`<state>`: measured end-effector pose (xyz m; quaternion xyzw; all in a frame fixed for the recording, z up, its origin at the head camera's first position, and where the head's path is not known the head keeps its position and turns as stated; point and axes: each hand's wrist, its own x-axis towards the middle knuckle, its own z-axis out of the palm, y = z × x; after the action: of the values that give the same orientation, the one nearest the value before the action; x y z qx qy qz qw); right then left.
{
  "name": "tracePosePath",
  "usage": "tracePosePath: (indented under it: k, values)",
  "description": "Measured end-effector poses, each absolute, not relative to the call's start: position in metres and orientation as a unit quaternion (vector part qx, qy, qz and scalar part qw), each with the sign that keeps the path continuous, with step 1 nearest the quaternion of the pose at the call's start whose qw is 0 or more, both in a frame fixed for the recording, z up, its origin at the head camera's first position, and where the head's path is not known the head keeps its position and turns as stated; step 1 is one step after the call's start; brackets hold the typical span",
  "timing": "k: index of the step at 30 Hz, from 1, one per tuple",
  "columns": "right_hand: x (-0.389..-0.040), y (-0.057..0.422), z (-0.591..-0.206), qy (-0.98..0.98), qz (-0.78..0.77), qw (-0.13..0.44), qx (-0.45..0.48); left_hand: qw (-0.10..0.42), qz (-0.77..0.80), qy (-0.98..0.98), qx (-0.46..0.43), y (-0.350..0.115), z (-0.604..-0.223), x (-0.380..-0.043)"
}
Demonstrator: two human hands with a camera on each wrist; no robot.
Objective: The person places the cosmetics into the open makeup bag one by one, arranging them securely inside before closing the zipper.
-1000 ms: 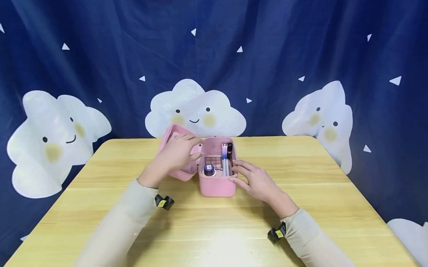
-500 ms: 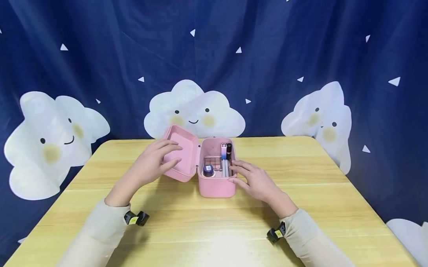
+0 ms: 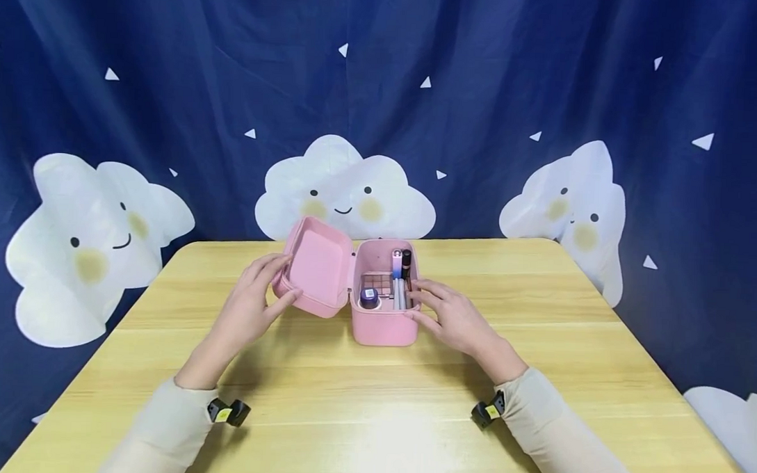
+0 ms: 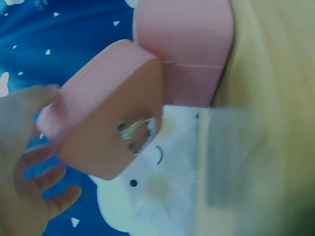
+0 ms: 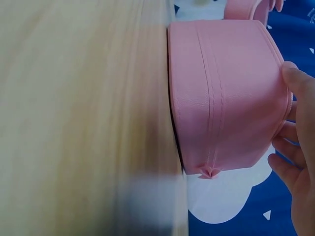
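A pink makeup case (image 3: 384, 328) stands on the table, its lid (image 3: 317, 266) swung out to the left on hinges. My left hand (image 3: 244, 305) holds the lid by its outer left edge, thumb near the front corner. In the left wrist view the lid's outer face (image 4: 108, 123) shows a metal ornament. At the case's right rim, my right hand (image 3: 453, 319) grips with thumb and fingertips. Inside lie a dark blue-capped jar (image 3: 369, 299), a palette with a grid of pans (image 3: 377, 283), a pink-and-blue tube (image 3: 397, 263), a black-capped tube (image 3: 406, 260) and slim pale sticks (image 3: 399, 294).
The wooden table (image 3: 347, 409) extends around the case, with a bright glare near its front. Behind its far edge hangs a dark blue curtain (image 3: 470, 114) printed with white clouds and triangles.
My left hand has drawn back left from over the lid's inside to its outer edge, and the lid has shifted slightly left. My right hand has stayed at the case's rim.
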<state>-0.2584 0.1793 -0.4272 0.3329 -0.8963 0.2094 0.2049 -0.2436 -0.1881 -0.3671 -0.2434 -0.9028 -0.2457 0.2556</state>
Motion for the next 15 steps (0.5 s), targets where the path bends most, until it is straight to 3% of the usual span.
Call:
tracePosePath:
  k: [6,15]
  values:
    - [-0.258,0.179,-0.428,-0.896,0.207,0.208,0.332,0.259,-0.282,-0.902,-0.198,-0.18,-0.373,-0.245]
    - [-0.258,0.177,-0.427,-0.896,0.211,0.207,0.33,0.304,-0.297,-0.877,-0.223,-0.163,-0.363,-0.252]
